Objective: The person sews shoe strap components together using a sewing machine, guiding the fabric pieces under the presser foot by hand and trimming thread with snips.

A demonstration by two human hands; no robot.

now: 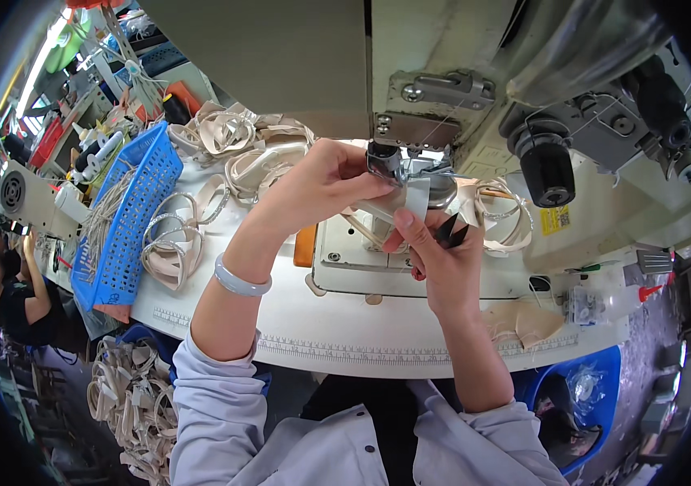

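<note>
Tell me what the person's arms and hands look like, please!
The left hand and right hand wear no gloves. A smooth, pale bluish-white, ring-shaped bangle circles the left arm only. Loose, pale lavender-grey cloth sleeves end near the elbows.

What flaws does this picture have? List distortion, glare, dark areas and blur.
Head view: fisheye distortion bows the white table and its ruler strip; head view: corners fall to black; head view: the strip light at upper left is glaring white; head view: left hand and right hand look fairly sharp, the background at far left less clear.
</note>
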